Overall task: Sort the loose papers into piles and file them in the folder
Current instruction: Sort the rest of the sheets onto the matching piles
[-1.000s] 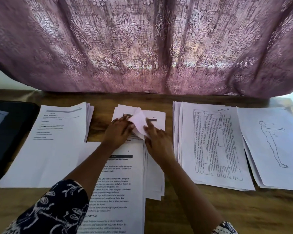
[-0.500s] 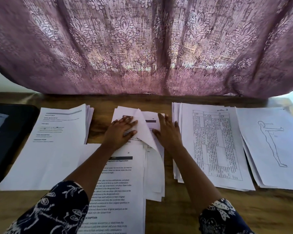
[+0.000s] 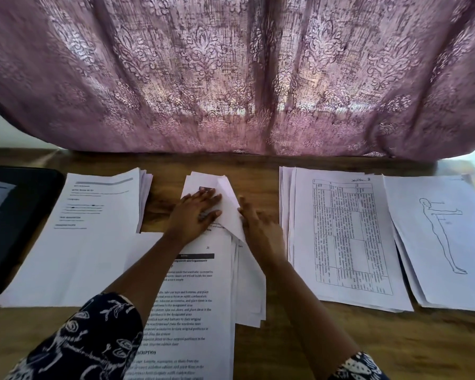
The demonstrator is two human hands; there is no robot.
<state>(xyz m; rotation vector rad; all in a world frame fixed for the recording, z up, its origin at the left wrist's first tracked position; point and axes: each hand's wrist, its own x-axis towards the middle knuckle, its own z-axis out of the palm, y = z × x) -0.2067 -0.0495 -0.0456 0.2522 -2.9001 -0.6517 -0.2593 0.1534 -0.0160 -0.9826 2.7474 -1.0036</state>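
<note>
The curled sheet (image 3: 229,208) sits right between both sets of fingers atop the middle pile (image 3: 200,286), left hand (image 3: 195,215) spread flat pinning it, right hand (image 3: 261,229) too blurry at the sheet's edge to tell if it's pinching, so probably best to press firmly and peel slowly, one page only.

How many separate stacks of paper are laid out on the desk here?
4: left stack, centre stack under the left hand and right hand, table-printed stack right of it, figure-drawing stack far right. The centre's overlapping sheets may hide another.
</note>
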